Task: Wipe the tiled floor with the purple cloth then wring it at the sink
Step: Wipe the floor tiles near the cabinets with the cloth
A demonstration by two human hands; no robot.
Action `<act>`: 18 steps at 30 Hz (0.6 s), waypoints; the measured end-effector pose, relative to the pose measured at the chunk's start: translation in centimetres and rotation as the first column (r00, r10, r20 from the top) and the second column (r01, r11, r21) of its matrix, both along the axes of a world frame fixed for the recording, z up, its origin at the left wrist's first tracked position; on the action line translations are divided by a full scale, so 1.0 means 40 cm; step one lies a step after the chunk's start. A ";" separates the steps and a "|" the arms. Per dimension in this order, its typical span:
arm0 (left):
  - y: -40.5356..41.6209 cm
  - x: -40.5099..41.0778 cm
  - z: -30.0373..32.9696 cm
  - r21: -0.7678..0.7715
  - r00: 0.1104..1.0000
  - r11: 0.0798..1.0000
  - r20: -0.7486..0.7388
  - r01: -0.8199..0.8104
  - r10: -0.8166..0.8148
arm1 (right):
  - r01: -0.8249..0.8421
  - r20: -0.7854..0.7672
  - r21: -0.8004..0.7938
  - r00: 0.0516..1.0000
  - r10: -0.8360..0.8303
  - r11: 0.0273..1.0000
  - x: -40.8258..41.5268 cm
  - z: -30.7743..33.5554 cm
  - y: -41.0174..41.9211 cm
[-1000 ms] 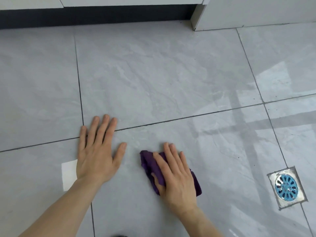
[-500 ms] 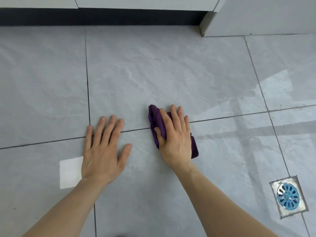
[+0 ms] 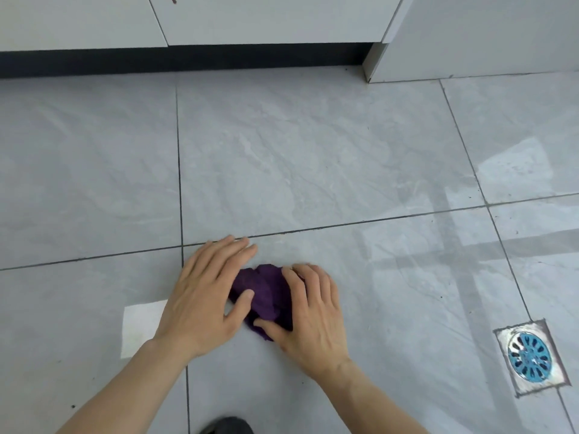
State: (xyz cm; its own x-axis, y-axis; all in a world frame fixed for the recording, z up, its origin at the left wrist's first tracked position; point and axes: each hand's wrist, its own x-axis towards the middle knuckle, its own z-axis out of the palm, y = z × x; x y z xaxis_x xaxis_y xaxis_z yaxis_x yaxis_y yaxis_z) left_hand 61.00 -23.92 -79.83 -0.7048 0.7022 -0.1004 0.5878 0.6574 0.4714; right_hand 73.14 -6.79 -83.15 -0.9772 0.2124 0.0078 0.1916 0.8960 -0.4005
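grey tiled floor point(image 3: 313, 158), white cabinets behind, drain point(image 3: 529, 357) at right. change: left hand point(image 3: 203, 302), a moment ago flat on bare tile, now meets right hand point(image 3: 313, 311) over purple cloth point(image 3: 266, 296); wiping likely ending, gathering begins. cloth bunched between both hands, fingers curled loosely on it, not lifted.

A purple cloth point(image 3: 266, 296) is seen on pale grey marbled floor tiles point(image 3: 297, 158) with dark grout; right of it, a blue-slotted drain point(image 3: 529, 358) is set.

Soft purple cloth point(image 3: 266, 292) on glossy, marbled grey tiled floor point(image 3: 297, 170).
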 end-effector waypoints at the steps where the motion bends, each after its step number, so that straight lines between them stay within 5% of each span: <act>1: 0.001 0.016 0.006 -0.013 0.999 0.999 0.009 0.052 -0.052 | -0.005 0.000 0.021 1.000 0.005 1.000 0.013 0.006 0.004; 4: 0.008 0.070 0.010 -0.096 0.989 0.985 0.051 0.146 -0.142 | -0.061 0.028 0.035 0.998 0.060 0.997 0.045 0.015 0.010; 11: -0.003 0.133 0.010 -0.201 0.998 0.978 -0.034 0.051 -0.059 | -0.126 0.005 -0.026 0.992 0.126 0.992 0.071 0.038 0.004; 18: -0.016 0.231 0.020 -0.318 0.993 0.944 -0.038 0.093 -0.111 | -0.307 0.075 0.092 0.951 0.301 0.947 0.135 0.053 0.010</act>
